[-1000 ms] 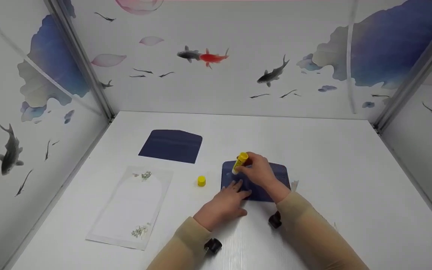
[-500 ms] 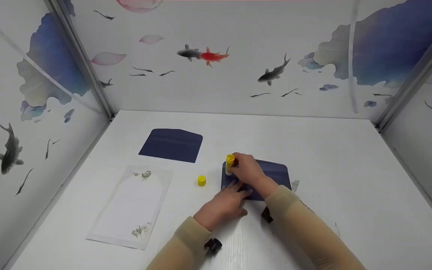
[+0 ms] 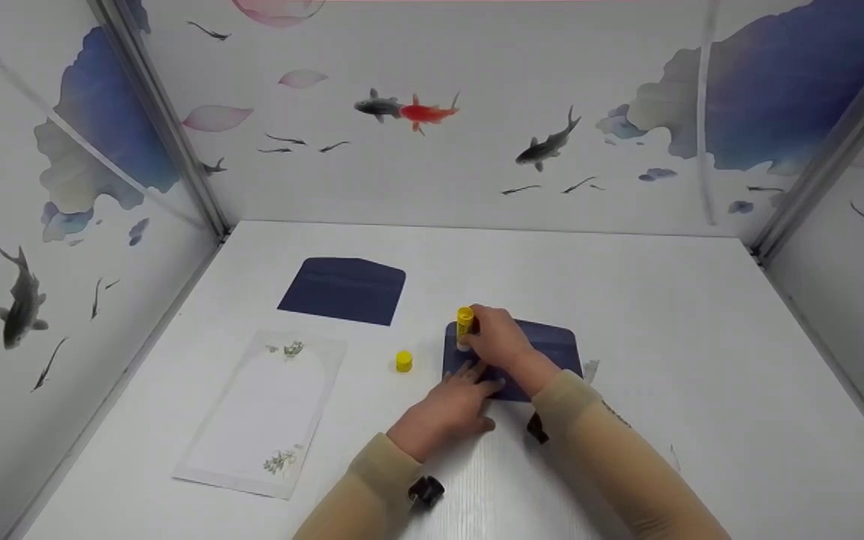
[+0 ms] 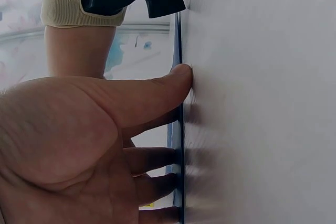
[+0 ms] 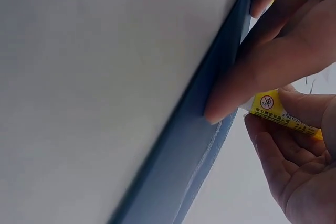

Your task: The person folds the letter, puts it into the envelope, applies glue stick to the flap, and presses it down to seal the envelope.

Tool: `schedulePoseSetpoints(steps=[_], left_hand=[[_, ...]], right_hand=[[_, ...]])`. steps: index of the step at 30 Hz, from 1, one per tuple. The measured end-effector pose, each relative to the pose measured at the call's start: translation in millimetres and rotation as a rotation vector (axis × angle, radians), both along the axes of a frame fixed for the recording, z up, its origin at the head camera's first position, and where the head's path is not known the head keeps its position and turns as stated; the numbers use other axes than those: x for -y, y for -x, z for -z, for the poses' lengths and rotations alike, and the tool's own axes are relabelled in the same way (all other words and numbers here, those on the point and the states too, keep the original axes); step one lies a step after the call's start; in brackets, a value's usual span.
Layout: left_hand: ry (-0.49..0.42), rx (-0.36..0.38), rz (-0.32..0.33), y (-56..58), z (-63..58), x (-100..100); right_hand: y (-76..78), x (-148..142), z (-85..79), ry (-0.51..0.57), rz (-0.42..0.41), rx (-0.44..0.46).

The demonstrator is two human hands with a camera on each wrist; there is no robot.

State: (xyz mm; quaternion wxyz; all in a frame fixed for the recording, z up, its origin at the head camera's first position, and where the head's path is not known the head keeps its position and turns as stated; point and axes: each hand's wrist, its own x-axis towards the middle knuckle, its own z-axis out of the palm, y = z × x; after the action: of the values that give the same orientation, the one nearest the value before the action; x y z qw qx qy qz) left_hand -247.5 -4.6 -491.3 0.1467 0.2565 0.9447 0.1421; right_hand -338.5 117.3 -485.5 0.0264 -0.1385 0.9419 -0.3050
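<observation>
A dark blue envelope (image 3: 552, 345) lies flat on the white table, toward the right of the middle. My right hand (image 3: 503, 341) grips a yellow glue stick (image 3: 465, 324), held upright with its white end down at the envelope's upper left part. In the right wrist view the glue stick (image 5: 283, 113) shows printed lettering, and a whitish streak runs along the envelope (image 5: 197, 169). My left hand (image 3: 447, 409) rests on the envelope's lower left with fingers spread. The left wrist view shows its thumb and fingertips (image 4: 167, 156) pressing down at the envelope's edge.
The yellow cap (image 3: 403, 361) stands on the table left of the envelope. Further back left lies a second dark blue envelope (image 3: 346, 292). A white sheet with printed flowers (image 3: 259, 412) lies at the left. A small greyish scrap (image 3: 591, 370) shows beside the right sleeve. Printed walls enclose the table.
My right hand has moved the glue stick leftward along the envelope's top part, then slightly back right, and the stick now stands more upright. The left hand has stayed in place.
</observation>
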Motion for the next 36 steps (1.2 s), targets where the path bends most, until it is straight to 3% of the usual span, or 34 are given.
schedulePoseSetpoints(steps=[8, 36], left_hand=[[-0.012, 0.013, -0.017, -0.3, 0.4, 0.1], [-0.01, 0.033, -0.026, -0.1, 0.6, -1.4]], right_hand=[[0.4, -8.3, 0.8, -0.001, 0.025, 0.033], [-5.9, -37.9, -1.0, -0.001, 0.056, 0.014]])
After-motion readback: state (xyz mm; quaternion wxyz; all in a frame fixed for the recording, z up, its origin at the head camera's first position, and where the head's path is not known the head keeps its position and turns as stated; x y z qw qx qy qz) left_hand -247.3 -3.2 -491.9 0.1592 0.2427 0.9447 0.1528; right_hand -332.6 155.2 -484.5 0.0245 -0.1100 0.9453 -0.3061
